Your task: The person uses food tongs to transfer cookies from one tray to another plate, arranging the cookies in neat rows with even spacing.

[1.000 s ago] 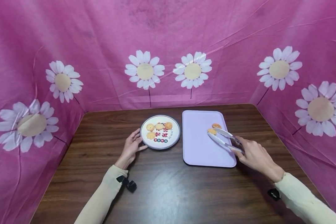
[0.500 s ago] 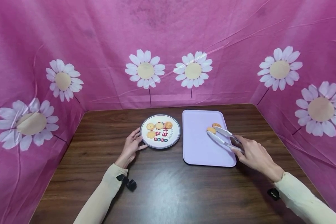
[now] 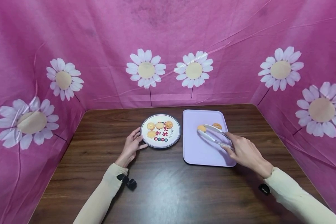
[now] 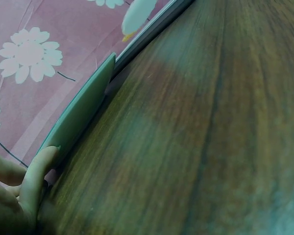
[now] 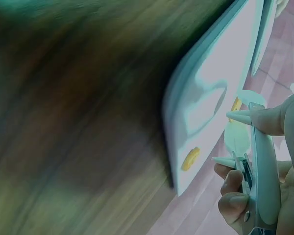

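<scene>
My left hand [image 3: 133, 142] rests against the left rim of a round white plate [image 3: 176, 136] that carries several cookies [image 3: 159, 125]. In the left wrist view a finger [image 4: 38, 177] lies along the plate's edge [image 4: 81, 115]. My right hand [image 3: 240, 151] grips white tongs [image 3: 214, 136] over a lilac tray [image 3: 201, 154]. A cookie [image 3: 201, 128] sits between the tong tips, near the tray's upper middle. Another cookie [image 3: 217, 126] lies on the tray at the upper right. The right wrist view shows the tongs [image 5: 263, 166], the tray [image 5: 203, 93] and a cookie on it [image 5: 191, 158].
Everything stands on a dark wooden table [image 3: 168, 186]. A pink cloth with white daisies [image 3: 168, 46] walls it in at the back and both sides. Plate and tray sit side by side near the back, a narrow gap between them.
The tongs closed on the cookie at the tray's right and carried it left toward the plate. My right hand followed. The left hand stayed at the plate.
</scene>
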{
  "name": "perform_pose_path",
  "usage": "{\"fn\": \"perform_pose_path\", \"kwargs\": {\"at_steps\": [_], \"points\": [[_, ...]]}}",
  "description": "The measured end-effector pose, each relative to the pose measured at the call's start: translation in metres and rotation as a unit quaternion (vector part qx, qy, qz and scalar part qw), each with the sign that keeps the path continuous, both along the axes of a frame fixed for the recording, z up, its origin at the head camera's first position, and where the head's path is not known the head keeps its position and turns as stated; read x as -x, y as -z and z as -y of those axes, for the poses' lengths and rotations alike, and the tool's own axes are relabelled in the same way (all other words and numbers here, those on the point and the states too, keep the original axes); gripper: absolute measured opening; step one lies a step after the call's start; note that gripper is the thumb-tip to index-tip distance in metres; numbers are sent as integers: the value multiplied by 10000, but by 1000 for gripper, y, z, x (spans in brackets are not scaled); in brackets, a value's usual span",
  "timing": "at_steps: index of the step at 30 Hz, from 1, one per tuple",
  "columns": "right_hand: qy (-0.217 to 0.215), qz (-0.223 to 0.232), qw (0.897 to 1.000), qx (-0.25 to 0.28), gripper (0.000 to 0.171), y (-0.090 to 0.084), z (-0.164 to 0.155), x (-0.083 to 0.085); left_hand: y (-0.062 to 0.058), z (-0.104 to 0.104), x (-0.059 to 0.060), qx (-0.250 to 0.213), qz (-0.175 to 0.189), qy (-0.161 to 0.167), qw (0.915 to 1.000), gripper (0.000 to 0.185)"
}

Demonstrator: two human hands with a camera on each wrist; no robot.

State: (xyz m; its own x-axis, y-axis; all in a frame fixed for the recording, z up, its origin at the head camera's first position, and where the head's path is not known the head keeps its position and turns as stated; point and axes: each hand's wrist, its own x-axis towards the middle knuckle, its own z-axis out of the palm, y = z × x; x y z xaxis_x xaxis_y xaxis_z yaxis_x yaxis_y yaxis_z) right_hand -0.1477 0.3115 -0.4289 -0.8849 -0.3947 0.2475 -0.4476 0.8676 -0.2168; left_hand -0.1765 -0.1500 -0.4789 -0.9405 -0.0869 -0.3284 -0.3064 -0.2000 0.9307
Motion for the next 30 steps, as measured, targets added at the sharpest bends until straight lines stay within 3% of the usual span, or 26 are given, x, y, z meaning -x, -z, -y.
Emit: {"fn": "perform_pose_path", "kwargs": {"at_steps": [23,30], "points": [[-868,-61,9960,206,56,-9,80,18,-2,1,-4,26,68,50,10000,57],[-1063,153,9941,152,56,-14,100,24,-3,1,-3,39,66,51,10000,56]]}}
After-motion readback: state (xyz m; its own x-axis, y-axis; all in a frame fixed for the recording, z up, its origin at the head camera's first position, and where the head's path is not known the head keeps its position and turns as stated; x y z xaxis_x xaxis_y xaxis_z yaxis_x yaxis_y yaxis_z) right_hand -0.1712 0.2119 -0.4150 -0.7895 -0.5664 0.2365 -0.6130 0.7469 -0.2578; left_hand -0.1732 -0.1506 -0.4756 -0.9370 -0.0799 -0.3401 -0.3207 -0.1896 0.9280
